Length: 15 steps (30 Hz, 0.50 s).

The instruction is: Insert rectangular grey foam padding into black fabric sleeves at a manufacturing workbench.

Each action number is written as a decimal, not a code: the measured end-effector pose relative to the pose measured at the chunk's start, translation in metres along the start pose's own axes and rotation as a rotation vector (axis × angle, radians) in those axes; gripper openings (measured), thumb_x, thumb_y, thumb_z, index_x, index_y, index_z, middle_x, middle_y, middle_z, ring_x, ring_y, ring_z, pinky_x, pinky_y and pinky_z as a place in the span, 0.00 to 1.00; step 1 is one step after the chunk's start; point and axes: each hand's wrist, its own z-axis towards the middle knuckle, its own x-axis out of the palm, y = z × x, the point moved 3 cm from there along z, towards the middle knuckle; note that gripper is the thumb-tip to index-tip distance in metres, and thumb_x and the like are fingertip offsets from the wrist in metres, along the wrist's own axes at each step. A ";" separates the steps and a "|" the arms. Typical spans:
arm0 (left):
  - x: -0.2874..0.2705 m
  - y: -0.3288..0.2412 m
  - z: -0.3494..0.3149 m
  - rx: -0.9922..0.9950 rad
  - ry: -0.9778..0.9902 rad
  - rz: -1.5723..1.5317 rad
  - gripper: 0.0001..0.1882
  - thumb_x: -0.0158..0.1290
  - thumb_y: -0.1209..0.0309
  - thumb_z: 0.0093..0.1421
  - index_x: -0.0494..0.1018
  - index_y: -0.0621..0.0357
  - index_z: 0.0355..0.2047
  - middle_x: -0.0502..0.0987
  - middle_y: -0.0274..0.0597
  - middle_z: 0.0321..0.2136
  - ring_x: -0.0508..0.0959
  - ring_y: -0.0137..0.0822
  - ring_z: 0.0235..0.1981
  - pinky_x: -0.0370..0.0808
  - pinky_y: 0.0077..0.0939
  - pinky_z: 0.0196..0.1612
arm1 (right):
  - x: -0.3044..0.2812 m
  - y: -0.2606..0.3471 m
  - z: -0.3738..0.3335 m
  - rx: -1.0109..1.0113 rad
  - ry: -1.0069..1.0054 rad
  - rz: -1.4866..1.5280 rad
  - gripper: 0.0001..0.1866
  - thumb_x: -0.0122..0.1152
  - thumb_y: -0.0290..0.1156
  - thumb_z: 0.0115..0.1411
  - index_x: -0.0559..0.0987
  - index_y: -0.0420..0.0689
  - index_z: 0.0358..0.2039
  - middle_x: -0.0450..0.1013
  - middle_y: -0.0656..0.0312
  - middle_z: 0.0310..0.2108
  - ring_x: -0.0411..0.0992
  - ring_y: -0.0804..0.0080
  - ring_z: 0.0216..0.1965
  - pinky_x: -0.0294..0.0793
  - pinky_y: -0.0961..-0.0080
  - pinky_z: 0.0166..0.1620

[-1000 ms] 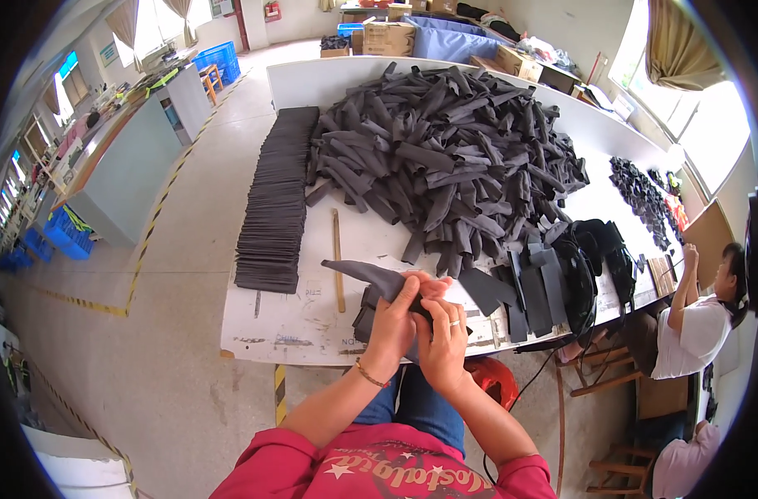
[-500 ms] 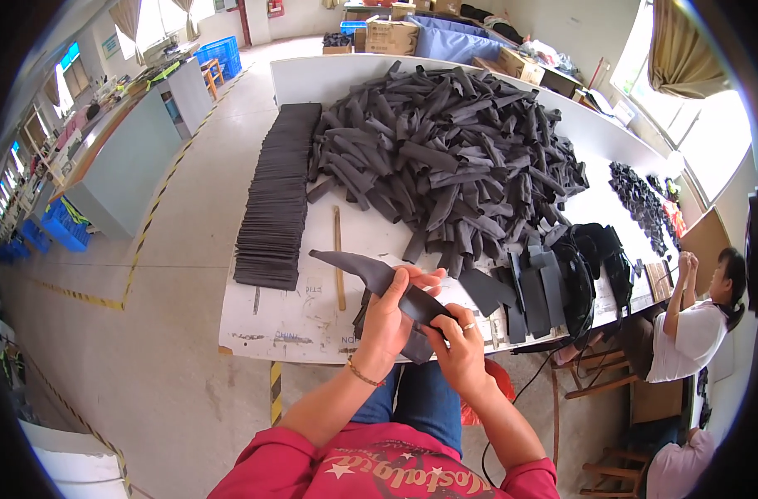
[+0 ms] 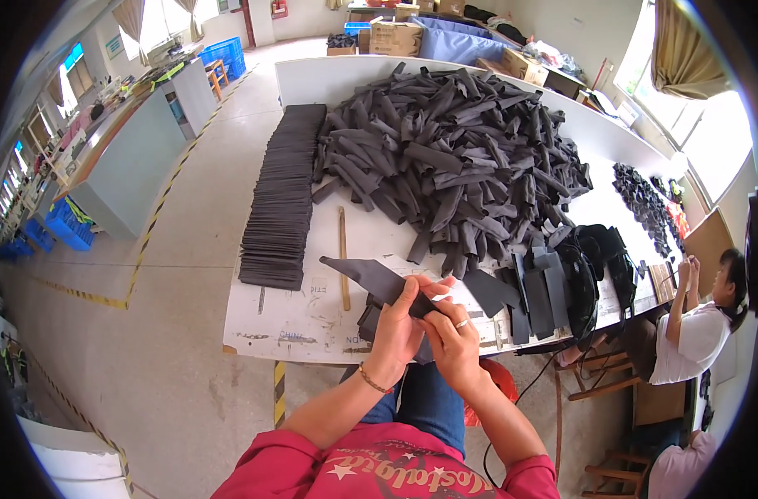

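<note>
Left hand (image 3: 398,331) and right hand (image 3: 452,339) both gripped a dark-grey fabric strip (image 3: 372,278) over the near edge of the white table (image 3: 319,241), while dark pieces (image 3: 340,40) topped an open carton (image 3: 341,51) at the back, yellow-green strips (image 3: 78,209) overhung a blue crate (image 3: 68,228) leftward, and a red bag's (image 3: 497,389) contents were indiscernible.

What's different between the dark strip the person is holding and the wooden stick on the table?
Colour: the dark strip is dark grey; the wooden stick is light brown.
Shape: the strip is wider, with a pointed far end; the stick is thin and straight.
Pose: the strip slants between the left hand and right hand; the stick lies on the white table.
Both are longer than wide.
</note>
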 end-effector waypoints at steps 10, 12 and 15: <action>-0.018 0.005 0.001 -0.059 -0.041 -0.001 0.15 0.46 0.60 0.68 0.72 0.60 0.42 0.79 0.48 0.40 0.73 0.44 0.54 0.66 0.37 0.59 | -0.002 0.002 0.007 0.124 0.138 0.027 0.13 0.66 0.21 0.50 0.75 0.40 0.37 0.71 0.52 0.38 0.73 0.49 0.37 0.74 0.61 0.38; -0.019 0.001 0.003 -0.071 -0.037 0.014 0.15 0.46 0.61 0.68 0.72 0.62 0.45 0.79 0.49 0.41 0.74 0.45 0.53 0.68 0.39 0.58 | -0.006 -0.004 -0.001 0.093 0.205 -0.006 0.15 0.66 0.23 0.51 0.73 0.41 0.40 0.70 0.51 0.39 0.73 0.48 0.37 0.74 0.61 0.38; -0.007 -0.015 0.005 -0.055 -0.085 -0.061 0.16 0.47 0.63 0.68 0.71 0.64 0.46 0.79 0.48 0.40 0.74 0.45 0.52 0.70 0.41 0.57 | -0.016 -0.006 -0.003 0.053 0.251 0.014 0.13 0.66 0.23 0.52 0.75 0.41 0.38 0.71 0.51 0.38 0.73 0.50 0.35 0.74 0.61 0.36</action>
